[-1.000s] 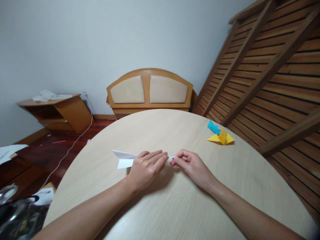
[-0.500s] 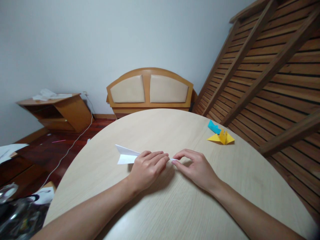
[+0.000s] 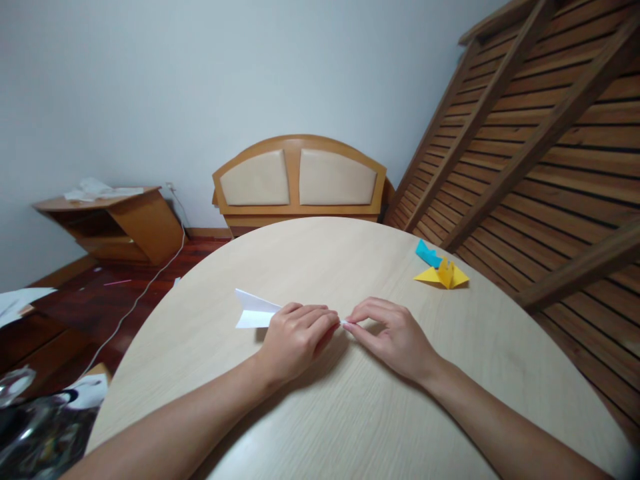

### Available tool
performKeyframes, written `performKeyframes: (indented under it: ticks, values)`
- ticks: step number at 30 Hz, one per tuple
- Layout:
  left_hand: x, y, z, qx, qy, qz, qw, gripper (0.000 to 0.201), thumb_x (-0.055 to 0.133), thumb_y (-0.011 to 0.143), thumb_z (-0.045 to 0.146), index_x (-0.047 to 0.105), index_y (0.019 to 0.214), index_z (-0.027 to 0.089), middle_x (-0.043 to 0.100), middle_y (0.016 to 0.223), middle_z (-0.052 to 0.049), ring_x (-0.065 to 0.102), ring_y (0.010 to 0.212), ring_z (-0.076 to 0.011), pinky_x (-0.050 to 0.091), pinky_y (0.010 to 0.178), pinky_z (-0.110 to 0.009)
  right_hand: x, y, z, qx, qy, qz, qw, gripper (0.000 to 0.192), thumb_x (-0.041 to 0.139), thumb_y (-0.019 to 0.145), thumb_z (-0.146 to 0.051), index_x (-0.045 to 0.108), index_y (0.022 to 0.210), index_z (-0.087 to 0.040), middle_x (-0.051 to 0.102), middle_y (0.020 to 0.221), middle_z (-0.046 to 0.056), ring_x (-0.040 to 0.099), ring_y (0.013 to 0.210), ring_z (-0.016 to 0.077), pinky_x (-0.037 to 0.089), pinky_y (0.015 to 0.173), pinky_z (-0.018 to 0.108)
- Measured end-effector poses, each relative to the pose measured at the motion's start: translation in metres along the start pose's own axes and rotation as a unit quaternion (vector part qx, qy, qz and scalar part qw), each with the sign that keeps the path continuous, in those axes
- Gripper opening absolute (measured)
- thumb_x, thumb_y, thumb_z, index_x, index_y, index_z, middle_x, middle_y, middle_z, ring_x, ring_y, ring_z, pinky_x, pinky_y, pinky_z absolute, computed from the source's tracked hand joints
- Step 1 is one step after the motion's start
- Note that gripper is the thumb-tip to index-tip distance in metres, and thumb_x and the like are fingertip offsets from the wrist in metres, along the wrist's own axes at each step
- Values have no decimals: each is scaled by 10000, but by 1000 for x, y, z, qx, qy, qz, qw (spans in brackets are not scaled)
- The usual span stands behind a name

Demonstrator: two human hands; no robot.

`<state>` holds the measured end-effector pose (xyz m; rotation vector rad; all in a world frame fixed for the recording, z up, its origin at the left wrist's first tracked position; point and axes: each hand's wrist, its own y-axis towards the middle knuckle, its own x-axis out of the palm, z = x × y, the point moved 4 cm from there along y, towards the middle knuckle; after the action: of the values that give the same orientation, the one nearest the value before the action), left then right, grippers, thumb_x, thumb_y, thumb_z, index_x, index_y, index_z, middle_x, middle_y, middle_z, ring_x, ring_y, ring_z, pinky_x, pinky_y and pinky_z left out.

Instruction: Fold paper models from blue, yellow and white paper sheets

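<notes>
A white folded paper plane is held level just over the round table, its wide tail pointing left. My left hand wraps round its middle from above, hiding most of the body. At the narrow right end, my right hand pinches the tip between thumb and forefinger, so only a sliver of white shows between the two hands. The right hand's other fingers curl loosely.
The round pale table fills the foreground. A yellow folded paper figure and a blue folded paper piece lie near its right edge. A wooden headboard stands behind, and a slatted wooden frame leans at the right.
The right fingertips have closed in on the paper plane's tip, covering more of it. The tail's upper corner has shifted slightly to the right. The left hand has barely moved.
</notes>
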<state>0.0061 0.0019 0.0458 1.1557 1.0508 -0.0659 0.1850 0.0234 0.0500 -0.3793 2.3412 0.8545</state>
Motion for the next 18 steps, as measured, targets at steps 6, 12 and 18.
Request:
performKeyframes:
  ticks: [6, 12, 18]
  values:
    - [-1, 1, 2, 7, -1, -15, 1000, 233, 431, 1040, 205, 658, 1001, 171, 786, 957, -40, 748, 865, -167, 492, 681, -288, -1, 1, -5, -49, -34, -6, 998, 86, 634, 931, -252, 691, 870, -236, 733, 870, 30, 669, 825, 196, 487, 781, 340]
    - [-3, 3, 2, 5, 0, -29, 1000, 282, 398, 1058, 223, 667, 996, 166, 781, 918, -46, 736, 804, -153, 485, 674, -281, 1, 0, -6, -50, -53, 0, 997, 64, 634, 929, -246, 677, 883, -233, 732, 869, 31, 668, 828, 198, 479, 784, 343]
    - [-5, 2, 3, 24, -8, -11, 1000, 259, 405, 1067, 243, 652, 1061, 165, 784, 970, -36, 744, 829, -149, 484, 661, -280, 0, 1, -9, -99, -82, 17, 992, 66, 650, 933, -257, 711, 929, -232, 760, 875, 30, 690, 833, 200, 472, 802, 345]
